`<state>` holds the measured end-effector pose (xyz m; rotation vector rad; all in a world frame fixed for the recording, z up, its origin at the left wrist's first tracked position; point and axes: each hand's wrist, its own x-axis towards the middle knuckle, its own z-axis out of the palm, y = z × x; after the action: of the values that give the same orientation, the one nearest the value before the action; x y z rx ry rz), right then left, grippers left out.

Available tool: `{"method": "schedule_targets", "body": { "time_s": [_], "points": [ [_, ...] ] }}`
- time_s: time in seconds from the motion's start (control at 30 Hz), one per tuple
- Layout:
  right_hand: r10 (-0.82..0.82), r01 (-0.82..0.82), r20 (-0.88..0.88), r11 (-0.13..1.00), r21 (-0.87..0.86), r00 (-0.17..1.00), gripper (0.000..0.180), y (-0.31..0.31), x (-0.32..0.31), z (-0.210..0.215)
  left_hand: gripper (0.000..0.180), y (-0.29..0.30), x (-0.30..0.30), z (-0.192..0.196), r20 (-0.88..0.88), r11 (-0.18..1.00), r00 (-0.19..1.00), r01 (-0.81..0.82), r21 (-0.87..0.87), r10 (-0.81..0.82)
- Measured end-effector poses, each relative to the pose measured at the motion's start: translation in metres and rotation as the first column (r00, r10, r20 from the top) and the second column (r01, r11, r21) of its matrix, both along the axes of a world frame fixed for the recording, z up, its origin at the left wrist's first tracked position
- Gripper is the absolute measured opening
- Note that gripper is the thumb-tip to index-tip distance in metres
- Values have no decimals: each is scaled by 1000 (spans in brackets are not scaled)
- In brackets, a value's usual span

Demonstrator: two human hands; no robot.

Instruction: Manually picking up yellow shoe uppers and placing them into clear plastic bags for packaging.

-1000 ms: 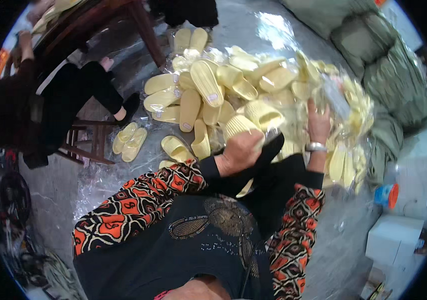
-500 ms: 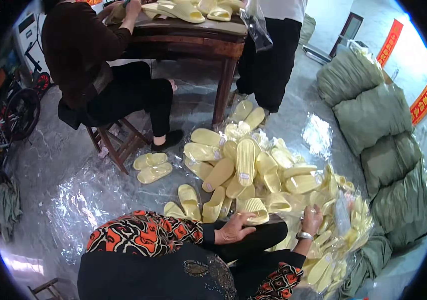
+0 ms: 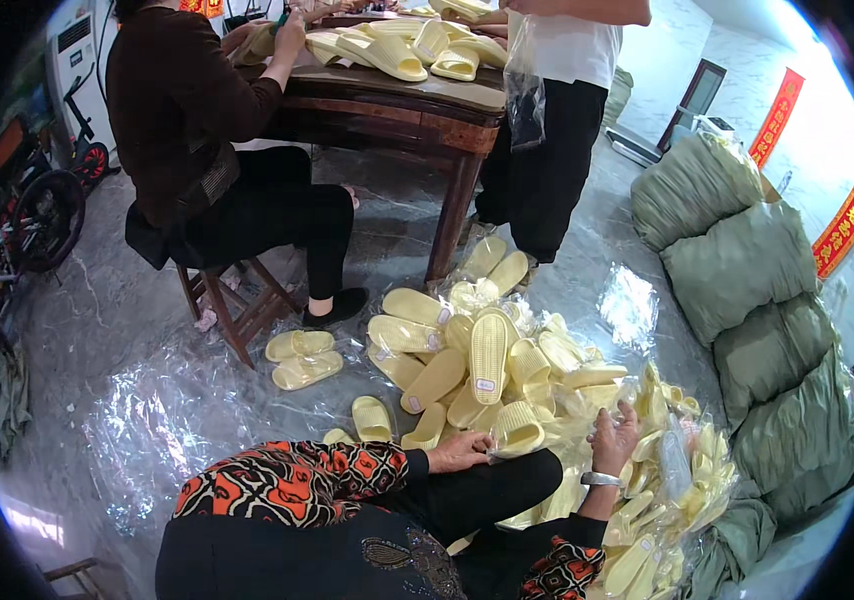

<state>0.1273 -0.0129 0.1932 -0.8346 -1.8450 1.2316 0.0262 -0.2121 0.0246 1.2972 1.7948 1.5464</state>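
My left hand (image 3: 459, 452) is closed at the near end of a pale yellow slipper (image 3: 519, 430), above my dark-trousered knee. Clear plastic film shows around that slipper. My right hand (image 3: 614, 440), with a silver bangle at the wrist, is raised to the right of my knee, fingers apart. Clear plastic lies close behind it; whether the fingertips touch it is hard to see. In front spreads a heap of yellow slippers (image 3: 490, 355), several of them in clear bags. More bagged slippers (image 3: 632, 565) lie beside my right forearm.
A wooden table (image 3: 387, 115) bearing slippers stands ahead. One person (image 3: 172, 110) sits on a wooden stool at its left; another person (image 3: 547, 150) stands at its right, near a hanging clear bag. Green stuffed sacks (image 3: 742, 265) line the right. Loose plastic film (image 3: 162, 420) covers floor at left.
My left hand has shifted back along the slipper, and the slipper has turned a little. My right hand has risen slightly and its fingers have spread. The view has tilted up.
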Motion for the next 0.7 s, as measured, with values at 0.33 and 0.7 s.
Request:
{"method": "schedule_targets", "body": {
  "time_s": [0.33, 0.7],
  "points": [
    [38, -40, -43, 999, -28, 998, 35, -9, -1, 21, 46, 13, -20, 13, 669, 983, 726, 179, 40, -160],
    [36, -37, -53, 999, -28, 998, 36, -8, -4, 22, 34, 21, -33, 28, 965, 962, 227, 265, 71, -133]
  ]
}}
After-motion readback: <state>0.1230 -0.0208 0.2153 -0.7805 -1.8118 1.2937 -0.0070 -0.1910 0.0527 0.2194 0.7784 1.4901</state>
